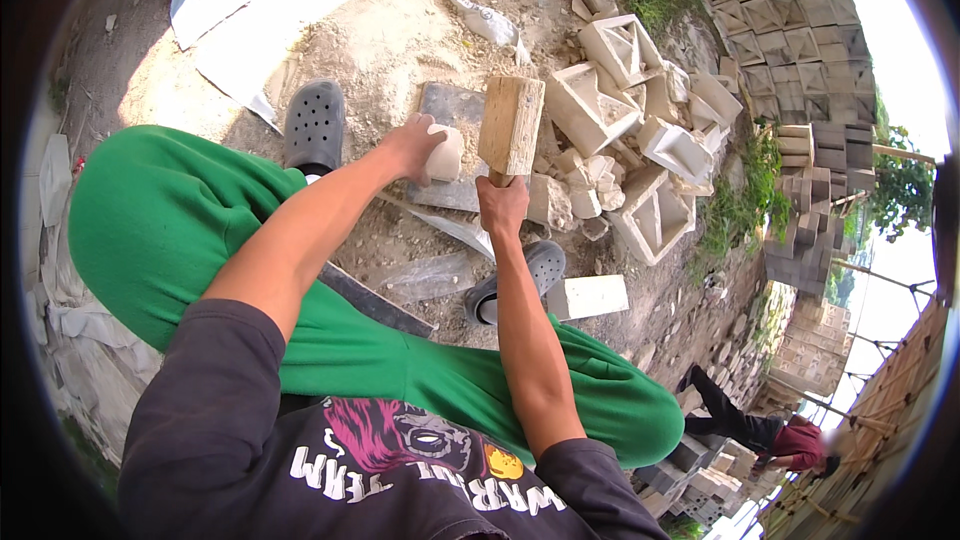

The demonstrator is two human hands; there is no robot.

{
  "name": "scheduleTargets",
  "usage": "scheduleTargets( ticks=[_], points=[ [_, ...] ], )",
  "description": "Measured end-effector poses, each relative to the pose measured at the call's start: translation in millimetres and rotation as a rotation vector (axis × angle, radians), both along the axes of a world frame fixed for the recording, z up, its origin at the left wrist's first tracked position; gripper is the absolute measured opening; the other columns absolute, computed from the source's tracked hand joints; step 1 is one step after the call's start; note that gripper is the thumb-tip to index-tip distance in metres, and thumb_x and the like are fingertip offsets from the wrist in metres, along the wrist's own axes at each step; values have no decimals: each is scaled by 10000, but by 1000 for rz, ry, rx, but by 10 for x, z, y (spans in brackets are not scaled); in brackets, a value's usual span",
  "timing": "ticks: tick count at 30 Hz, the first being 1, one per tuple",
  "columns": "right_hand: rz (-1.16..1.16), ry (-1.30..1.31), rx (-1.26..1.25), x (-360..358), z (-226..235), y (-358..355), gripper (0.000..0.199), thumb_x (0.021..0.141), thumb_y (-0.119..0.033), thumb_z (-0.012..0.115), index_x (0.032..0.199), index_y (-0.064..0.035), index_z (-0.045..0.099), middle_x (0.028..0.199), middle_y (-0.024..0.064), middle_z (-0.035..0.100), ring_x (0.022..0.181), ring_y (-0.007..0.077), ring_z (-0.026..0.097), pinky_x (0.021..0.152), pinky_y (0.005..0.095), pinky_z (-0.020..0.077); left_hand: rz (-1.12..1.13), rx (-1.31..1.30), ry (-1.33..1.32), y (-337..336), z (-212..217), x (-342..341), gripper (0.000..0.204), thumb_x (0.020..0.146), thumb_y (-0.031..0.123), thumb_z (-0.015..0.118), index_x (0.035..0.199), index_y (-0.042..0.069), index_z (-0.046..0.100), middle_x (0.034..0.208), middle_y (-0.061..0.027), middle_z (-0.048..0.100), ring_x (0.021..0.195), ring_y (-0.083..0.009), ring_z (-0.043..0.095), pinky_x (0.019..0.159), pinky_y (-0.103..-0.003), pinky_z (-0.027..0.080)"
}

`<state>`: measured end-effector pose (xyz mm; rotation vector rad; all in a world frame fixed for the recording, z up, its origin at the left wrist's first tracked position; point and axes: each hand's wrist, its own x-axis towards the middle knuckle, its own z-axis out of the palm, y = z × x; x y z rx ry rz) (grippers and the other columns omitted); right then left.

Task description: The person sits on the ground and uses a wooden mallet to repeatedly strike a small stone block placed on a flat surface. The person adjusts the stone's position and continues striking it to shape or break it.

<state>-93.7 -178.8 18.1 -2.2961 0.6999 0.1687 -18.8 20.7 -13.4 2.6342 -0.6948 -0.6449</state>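
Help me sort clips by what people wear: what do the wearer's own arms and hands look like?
The left sleeve and right sleeve are short, plain and dark grey, leaving both forearms bare. The left hand and right hand are ungloved. No watch or bracelet shows on either wrist.

A flat grey slab [453, 104] lies upper centre beneath a whitish stone chunk [445, 155], left of hollow cream blocks [590, 118].
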Motion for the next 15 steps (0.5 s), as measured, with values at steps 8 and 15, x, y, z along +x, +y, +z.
scheduleTargets(
  ticks=[8, 15],
  points=[
    [46, 148, 24, 55, 16, -207, 487, 713, -285, 720, 1113, -16, 657, 1006, 252, 719, 961, 409, 694, 881, 472, 526, 10, -15, -5, 28, -18, -21, 974, 543, 352, 938, 1390, 93, 532, 1413, -204, 439, 1327, -389, 432, 1036, -454, 501],
    [-20, -17, -25, 61, 29, -53, 454, 742, -268, 685, 1108, -1, 645, 990, 284, 709, 974, 466, 677, 857, 485, 529, 15, -7, 44, -40, 56, -48, 952, 565, 332, 928, 1391, 91, 521, 1436, -223, 421, 1366, -405, 392, 1060, -461, 482]
  ],
)
